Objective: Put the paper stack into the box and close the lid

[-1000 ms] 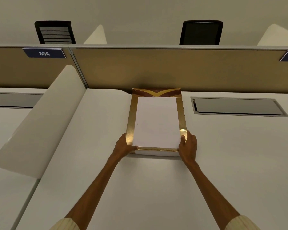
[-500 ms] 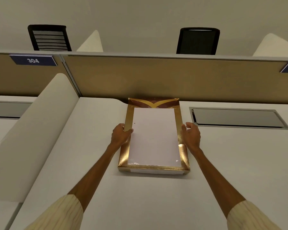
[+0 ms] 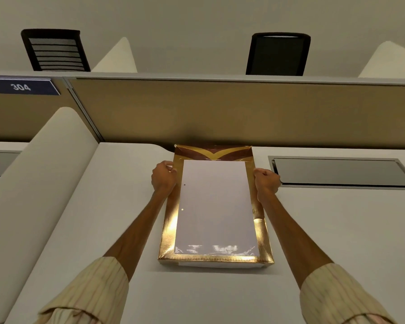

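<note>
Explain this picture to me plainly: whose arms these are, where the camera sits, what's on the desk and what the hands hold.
There is no machine: a person wears a camera on the head, looking forward and down, so you see their own arms. On the white desk lies a shallow gold box with a white paper stack inside. The left hand and right hand grip the box's side walls near its far end. The lid is not closed yet. A partition stands behind the box.

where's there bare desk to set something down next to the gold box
Bare desk runs right of the box, in front of the metal hatch. Left is a narrower strip up to the white divider. The near edge between the sleeves is open. It is crowded at the far corners, where the left hand and right hand grip.
</note>
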Tool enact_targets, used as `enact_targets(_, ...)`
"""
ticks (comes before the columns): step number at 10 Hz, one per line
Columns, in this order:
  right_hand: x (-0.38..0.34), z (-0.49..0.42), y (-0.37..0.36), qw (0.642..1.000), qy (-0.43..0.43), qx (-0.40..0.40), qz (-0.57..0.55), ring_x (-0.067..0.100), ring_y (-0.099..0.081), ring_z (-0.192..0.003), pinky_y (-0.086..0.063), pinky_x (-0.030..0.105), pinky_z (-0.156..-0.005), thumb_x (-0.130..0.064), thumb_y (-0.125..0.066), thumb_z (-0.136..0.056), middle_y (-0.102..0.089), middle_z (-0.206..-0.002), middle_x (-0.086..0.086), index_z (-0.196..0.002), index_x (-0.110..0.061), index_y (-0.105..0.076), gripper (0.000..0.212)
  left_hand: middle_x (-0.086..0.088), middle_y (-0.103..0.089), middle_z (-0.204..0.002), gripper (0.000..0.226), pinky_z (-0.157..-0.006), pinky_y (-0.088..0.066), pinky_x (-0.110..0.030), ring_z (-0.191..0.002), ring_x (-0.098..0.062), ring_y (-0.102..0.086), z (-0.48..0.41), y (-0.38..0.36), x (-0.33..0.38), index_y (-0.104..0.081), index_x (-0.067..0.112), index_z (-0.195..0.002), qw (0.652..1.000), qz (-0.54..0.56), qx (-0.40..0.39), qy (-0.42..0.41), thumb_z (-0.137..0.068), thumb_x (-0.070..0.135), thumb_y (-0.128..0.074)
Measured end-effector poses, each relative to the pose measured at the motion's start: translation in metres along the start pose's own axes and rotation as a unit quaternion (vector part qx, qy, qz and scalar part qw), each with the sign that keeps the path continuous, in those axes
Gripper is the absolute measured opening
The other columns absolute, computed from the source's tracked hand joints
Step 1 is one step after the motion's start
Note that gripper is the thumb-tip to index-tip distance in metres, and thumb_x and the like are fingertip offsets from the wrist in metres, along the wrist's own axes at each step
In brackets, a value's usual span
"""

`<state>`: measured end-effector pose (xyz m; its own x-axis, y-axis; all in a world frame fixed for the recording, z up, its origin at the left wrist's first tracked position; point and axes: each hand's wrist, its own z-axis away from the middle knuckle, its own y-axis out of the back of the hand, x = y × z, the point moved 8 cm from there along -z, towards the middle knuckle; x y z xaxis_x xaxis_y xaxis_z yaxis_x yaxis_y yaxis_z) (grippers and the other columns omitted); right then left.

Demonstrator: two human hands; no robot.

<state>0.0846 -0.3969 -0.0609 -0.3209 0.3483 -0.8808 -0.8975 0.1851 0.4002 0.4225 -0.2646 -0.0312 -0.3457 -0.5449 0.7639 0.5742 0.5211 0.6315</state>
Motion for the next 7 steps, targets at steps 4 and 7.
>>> enact_targets(4, -0.012, 0.013, 0.01, 0.998, 0.038, 0.004, 0.043, 0.035, -0.07, -0.097, -0.057, 0.04, -0.087, -0.03, -0.061, -0.094, -0.073, -0.105, 0.02, -0.109, 0.001, -0.071, 0.037, -0.015, -0.07, -0.117, 0.034, -0.096, -0.052, -0.039, -0.106, -0.032, -0.068, 0.01, 0.006, -0.001, -0.066, 0.004, -0.114, 0.998, -0.039, 0.018, -0.035, -0.096, 0.03, -0.056)
enact_targets(7, -0.031, 0.045, 0.022, 0.991, 0.109, -0.016, 0.071, 0.032, -0.065, -0.105, -0.055, 0.041, -0.088, -0.037, -0.052, -0.097, -0.067, -0.114, 0.018, -0.113, -0.002, -0.065, 0.04, -0.014, -0.044, -0.148, 0.049, -0.108, -0.042, -0.041, -0.133, -0.03, -0.047, 0.044, 0.002, 0.011, -0.044, 0.008, -0.139, 0.955, -0.276, 0.024, -0.106, -0.097, 0.033, -0.05)
